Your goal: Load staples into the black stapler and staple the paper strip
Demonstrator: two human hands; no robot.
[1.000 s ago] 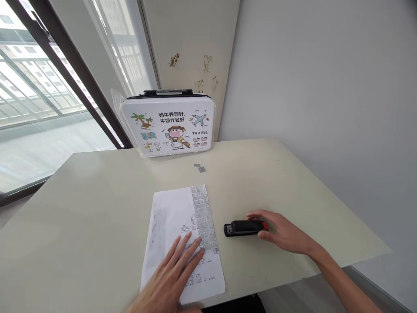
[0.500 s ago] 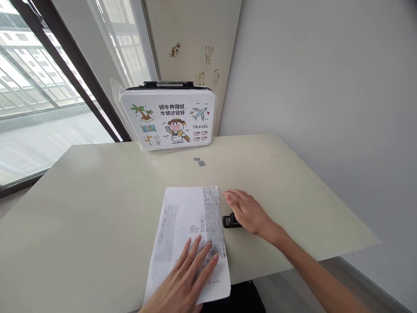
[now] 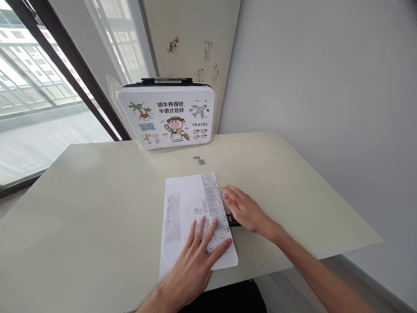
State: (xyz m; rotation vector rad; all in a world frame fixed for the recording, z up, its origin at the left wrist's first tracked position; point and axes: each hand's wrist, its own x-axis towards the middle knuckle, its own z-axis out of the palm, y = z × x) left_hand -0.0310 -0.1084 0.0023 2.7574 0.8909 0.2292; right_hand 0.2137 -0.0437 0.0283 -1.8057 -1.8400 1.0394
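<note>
though mostly under right hand (image 3: 247, 211), stapler (image 3: 232, 221)

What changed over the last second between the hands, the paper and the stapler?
The right hand slid the black stapler leftward to the right edge of the white printed paper sheet, covering most of it. The left hand stayed flat on the sheet. The white cartoon-printed case and loose staple strips stayed put.

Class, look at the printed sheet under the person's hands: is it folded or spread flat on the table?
Spread flat. The sheet lies open on the table, all its edges visible, the left hand pressing it down.
</note>
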